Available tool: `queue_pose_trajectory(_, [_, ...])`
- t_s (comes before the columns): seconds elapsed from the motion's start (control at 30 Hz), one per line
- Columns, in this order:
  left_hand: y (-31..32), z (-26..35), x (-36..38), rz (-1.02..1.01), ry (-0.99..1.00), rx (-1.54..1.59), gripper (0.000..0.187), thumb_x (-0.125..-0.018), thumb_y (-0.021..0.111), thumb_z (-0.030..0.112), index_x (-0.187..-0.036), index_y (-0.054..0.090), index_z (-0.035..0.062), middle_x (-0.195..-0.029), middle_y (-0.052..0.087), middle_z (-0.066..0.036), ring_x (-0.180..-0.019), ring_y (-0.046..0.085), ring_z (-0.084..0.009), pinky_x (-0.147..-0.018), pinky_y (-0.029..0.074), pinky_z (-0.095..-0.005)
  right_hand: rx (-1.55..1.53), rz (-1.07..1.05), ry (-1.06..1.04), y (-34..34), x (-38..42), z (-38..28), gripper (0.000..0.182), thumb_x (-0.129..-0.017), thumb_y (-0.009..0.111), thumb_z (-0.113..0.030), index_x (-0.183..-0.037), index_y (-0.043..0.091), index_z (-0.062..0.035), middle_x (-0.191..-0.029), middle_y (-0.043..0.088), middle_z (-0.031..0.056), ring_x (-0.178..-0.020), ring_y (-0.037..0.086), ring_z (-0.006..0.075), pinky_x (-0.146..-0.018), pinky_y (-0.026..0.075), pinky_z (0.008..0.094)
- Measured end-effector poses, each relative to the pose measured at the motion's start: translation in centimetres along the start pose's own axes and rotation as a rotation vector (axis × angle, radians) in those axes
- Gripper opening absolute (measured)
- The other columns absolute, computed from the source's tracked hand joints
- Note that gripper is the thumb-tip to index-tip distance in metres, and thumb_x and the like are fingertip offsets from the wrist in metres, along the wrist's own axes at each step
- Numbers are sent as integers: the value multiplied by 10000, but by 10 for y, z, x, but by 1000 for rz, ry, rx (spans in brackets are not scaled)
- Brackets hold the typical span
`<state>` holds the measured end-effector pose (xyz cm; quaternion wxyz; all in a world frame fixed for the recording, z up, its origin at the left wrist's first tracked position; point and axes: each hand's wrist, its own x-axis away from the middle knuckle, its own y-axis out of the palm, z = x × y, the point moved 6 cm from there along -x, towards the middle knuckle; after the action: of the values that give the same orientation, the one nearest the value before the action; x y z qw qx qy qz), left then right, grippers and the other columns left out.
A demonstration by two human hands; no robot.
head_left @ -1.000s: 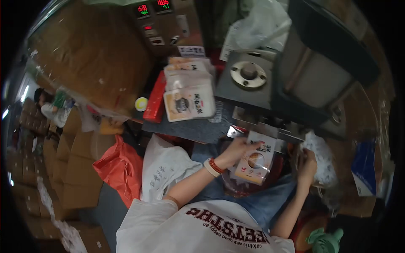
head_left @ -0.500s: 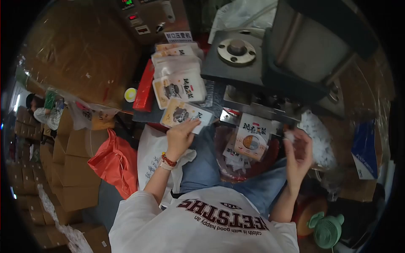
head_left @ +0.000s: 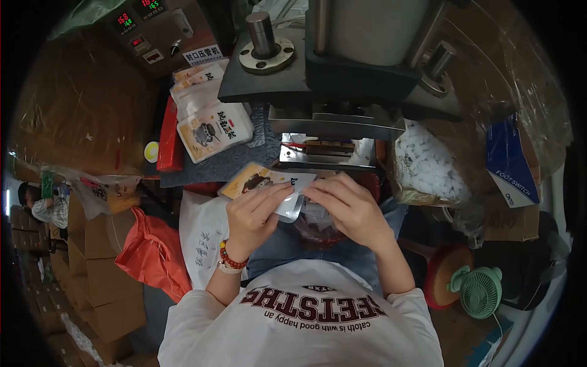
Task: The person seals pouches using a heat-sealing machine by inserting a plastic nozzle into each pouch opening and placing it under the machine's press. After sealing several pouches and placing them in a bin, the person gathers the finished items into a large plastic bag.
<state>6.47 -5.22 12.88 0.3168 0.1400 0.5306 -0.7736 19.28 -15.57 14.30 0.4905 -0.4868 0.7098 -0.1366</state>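
My left hand [head_left: 252, 214] is closed on a printed pouch [head_left: 251, 180], white and orange with a dark pot drawing, in front of my body. At the pouch's right end, the fingertips of my right hand [head_left: 350, 208] are pinched together against its edge. Anything small between those fingertips is hidden. Beyond my hands stands a press machine [head_left: 336, 122] with a shiny metal lower block [head_left: 290, 156]. Below my hands, a bowl with clear wrapping [head_left: 315, 235] is partly covered.
Stacked printed pouches [head_left: 214, 131] lie on a grey cloth, with a red box [head_left: 169, 137] beside them. Right of the press is an open box of small white pieces [head_left: 428, 162]. A green fan [head_left: 481, 292] stands at lower right. A red bag [head_left: 153, 254] hangs left.
My right hand has come in from the right to the pouch in my left hand, its fingers now pinched. The view has shifted. The pouch below the press no longer shows clearly.
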Motion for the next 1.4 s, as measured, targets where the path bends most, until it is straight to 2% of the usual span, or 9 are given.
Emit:
queue_pose_trajectory(0.17, [51,-12,7,-131,-189,420,319,-722,619,-41,-1022,687,43,-1004,696,-97,-824,689,-255,-691,549,-313,16,30,157,-3,19,21,319,-734,668,38,-1049,640,-8,-954,613,104,-838,579,268,-699,507,349])
queue_pose_trajectory(0.5, [57,-7,2,-33,-263,366,316,-718,619,-31,-1014,693,50,-977,699,-93,-787,685,-260,-685,543,-322,122,197,228,-35,33,12,297,-722,676,45,-1013,632,9,-955,616,106,-825,586,281,-689,498,364])
queue_pose_trajectory(0.57, [48,8,-6,11,-40,213,371,-664,618,-39,-1013,695,58,-957,701,-95,-804,682,-262,-698,538,-331,174,38,194,-19,33,15,296,-715,686,47,-1004,638,9,-979,624,105,-816,587,273,-692,501,359])
queue_pose_trajectory(0.8, [46,17,-9,-52,-19,430,286,-692,648,-6,-967,706,48,-909,706,-95,-741,682,-211,-639,527,-301,-227,37,93,-25,32,17,352,-773,655,-16,-1121,597,-6,-1085,593,115,-942,568,277,-746,499,344])
queue_pose_trajectory(0.87, [86,-6,6,-269,-444,693,133,-818,681,89,-925,712,16,-841,716,-83,-667,647,-106,-596,508,-245,-108,90,343,-23,33,33,373,-779,694,-58,-1138,600,-22,-1109,591,128,-942,573,288,-768,494,341])
queue_pose_trajectory(1.0, [141,-35,18,-216,-878,1180,258,-890,676,211,-884,697,-46,-813,703,-72,-660,628,-78,-590,503,-210,-30,365,537,-63,46,45,320,-808,700,-90,-1110,613,-28,-1081,605,141,-894,585,273,-795,471,322])
queue_pose_trajectory(1.13, [141,-48,-21,-133,-963,1294,236,-876,683,177,-920,674,-55,-870,702,-95,-713,662,-113,-628,533,-232,229,443,645,-101,61,74,225,-837,661,-93,-1045,634,-12,-1054,615,134,-852,584,274,-750,475,328])
queue_pose_trajectory(1.2, [152,-61,-27,-135,-942,1340,244,-864,693,179,-931,670,-55,-894,700,-104,-738,667,-123,-653,536,-235,713,351,638,-94,66,97,217,-838,628,-72,-1046,635,-11,-1051,612,134,-898,578,317,-766,480,376])
queue_pose_trajectory(1.4, [143,-67,-24,-131,-953,1295,281,-851,706,219,-955,675,-41,-895,702,-96,-747,667,-126,-659,527,-244,622,123,705,-63,86,138,308,-793,586,0,-1101,593,-16,-1029,585,141,-995,537,347,-822,472,417])
